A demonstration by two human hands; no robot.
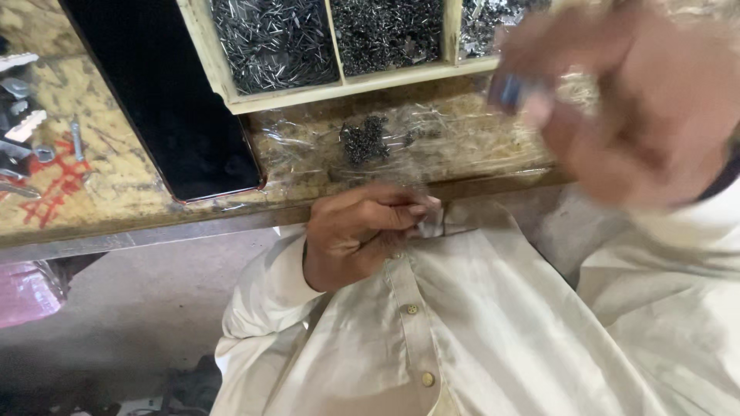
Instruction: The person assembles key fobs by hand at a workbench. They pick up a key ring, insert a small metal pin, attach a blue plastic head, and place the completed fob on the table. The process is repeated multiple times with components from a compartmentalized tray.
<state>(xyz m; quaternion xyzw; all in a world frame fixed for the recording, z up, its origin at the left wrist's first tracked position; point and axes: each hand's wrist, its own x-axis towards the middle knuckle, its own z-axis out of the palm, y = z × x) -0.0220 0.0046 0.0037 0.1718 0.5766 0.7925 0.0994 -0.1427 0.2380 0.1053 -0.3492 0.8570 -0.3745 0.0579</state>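
The mottled chipboard bench ran out of view on the left and top. A pale wooden compartment tray of small dark nails was cut off above. The right hand, blurred, pinched a small bluish object too smeared to identify. The left hand pinched the crinkled clear plastic bag of dark tacks at the bench's near edge.

Cream long-sleeve shirt, btn placket w/ small pale buttons, creased cuffs.
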